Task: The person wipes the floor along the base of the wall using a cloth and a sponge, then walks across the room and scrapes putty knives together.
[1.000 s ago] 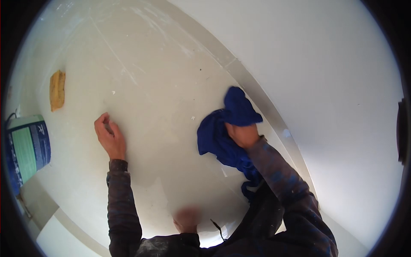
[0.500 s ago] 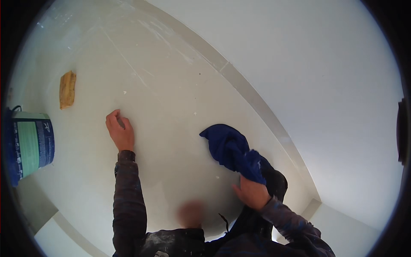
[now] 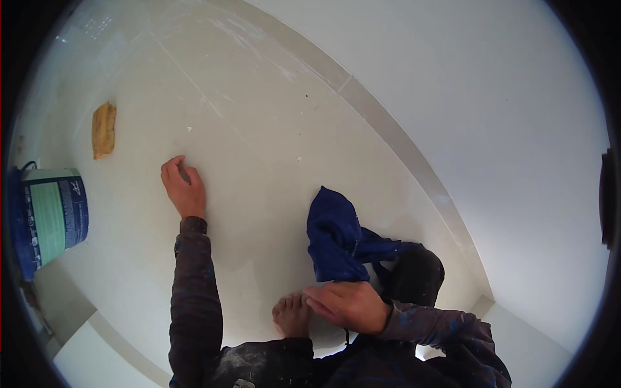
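My left hand [image 3: 184, 189] rests on the pale floor, fingers curved and the thumb a little apart, with a grey gap between them. I make out nothing held there. A crumpled dark blue cloth [image 3: 335, 229] lies in front of my bent knee on the right, one pointed corner turned away from me. Its near edge runs under my right hand [image 3: 352, 305], which is closed on it in front of my body. The right fingertips come close to my bare foot [image 3: 294, 315]; part of the cloth is hidden by the hand.
A blue bucket with a green label [image 3: 52, 216] stands at the far left. Beyond it lies a yellow-brown sponge-like block [image 3: 104, 130]. A skirting strip [image 3: 388, 123] borders the floor below the white wall [image 3: 479, 116]. Pale streaks and small specks mark the floor.
My right hand has come left and nearer to my body, and the cloth has changed shape, its corner now pointing away. My left hand stays in nearly the same place.
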The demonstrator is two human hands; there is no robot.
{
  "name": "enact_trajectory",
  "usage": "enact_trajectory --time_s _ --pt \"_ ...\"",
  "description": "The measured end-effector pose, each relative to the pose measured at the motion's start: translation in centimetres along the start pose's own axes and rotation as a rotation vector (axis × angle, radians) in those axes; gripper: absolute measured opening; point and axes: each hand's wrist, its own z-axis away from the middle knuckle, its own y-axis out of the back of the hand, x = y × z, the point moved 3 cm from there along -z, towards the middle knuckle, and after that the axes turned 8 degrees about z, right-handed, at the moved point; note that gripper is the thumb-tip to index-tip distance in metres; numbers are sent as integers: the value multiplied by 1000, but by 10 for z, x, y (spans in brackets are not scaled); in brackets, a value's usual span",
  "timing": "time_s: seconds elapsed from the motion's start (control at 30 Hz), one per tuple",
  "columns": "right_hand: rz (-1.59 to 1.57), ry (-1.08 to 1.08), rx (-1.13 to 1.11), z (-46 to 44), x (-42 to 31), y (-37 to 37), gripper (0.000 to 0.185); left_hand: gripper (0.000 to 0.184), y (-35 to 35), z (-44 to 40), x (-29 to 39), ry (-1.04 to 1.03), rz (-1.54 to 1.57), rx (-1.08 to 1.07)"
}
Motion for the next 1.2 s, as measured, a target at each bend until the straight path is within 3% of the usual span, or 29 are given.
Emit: enact_trajectory --time_s 0.13,0.2,0.3,0.37,0.43,0.5,0.57,0.67,0.8,0.9,0.97,1.03,1.1,1.2 --pt "87 209 226 -27 3 6 57 24 -4 -1 -2 6 22 10" --pt "461 -84 163 -46 34 -7 72 24 -4 1 -2 -7 17 6" --pt "522 -94 188 -35 90 -31 86 24 -2 -2 -4 -29 10 -2" --pt "425 -253 339 -48 118 -9 91 25 0 3 -1 36 23 -42" --pt "513 -277 496 -80 158 24 92 24 -4 1 2 53 32 -48" --pt "599 -236 550 -131 191 60 87 24 -2 1 1 82 34 -42" --pt "663 -81 503 -179 192 73 77 24 -5 0 3 70 42 -29" --pt "758 -32 588 -232 189 74 64 24 -4 -1 2 105 -40 -62" --pt "792 -26 704 -258 187 73 44 25 -8 0 -3 33 -72 -78" --pt "802 -54 812 -270 191 69 37 25 -7 1 5 49 -131 -63" --pt "809 -95 805 -275 192 67 41 25 -9 4 6 -28 -165 -44" --pt "804 -143 791 -260 191 66 46 25 -7 8 7 -85 -162 -40" --pt "800 -116 735 -224 191 65 27 26 -4 9 11 -147 -149 -63" --pt "785 -190 618 -125 207 64 43 26 2 23 14 -51 -85 -71"
